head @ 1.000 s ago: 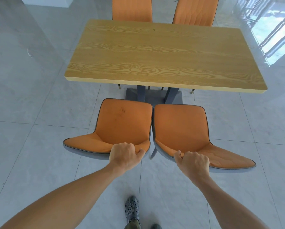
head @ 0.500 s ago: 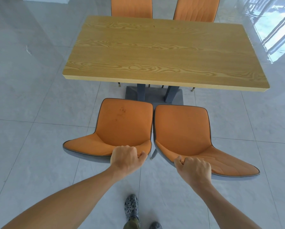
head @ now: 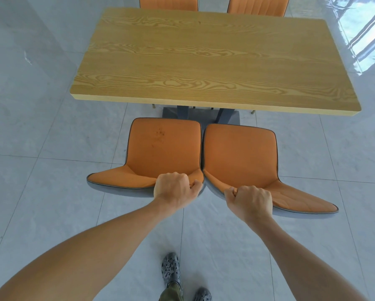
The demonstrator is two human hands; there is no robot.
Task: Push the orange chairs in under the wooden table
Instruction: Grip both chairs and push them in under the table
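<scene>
Left orange chair (head: 160, 148): seat faces the wooden table (head: 214, 59), backrest toward the viewer; its front edge stands just short of the near table edge. Left hand (head: 174, 190): fist clamped over the top rim of this chair's backrest, near its right end. Right orange chair (head: 239, 155): set side by side with the first, edges touching or nearly so, likewise facing the table and not yet under it. Right hand (head: 250, 199): fist clamped over the left part of this backrest's rim. Table: long axis runs left to right, parallel to the row of chairs. Compared with half a second earlier, both chairs stand closer to the table edge, and the hands keep the same grip. Count: four orange chairs, two near and two far-side chairs (head: 168, 3) partly visible; one table; two hands.
</scene>
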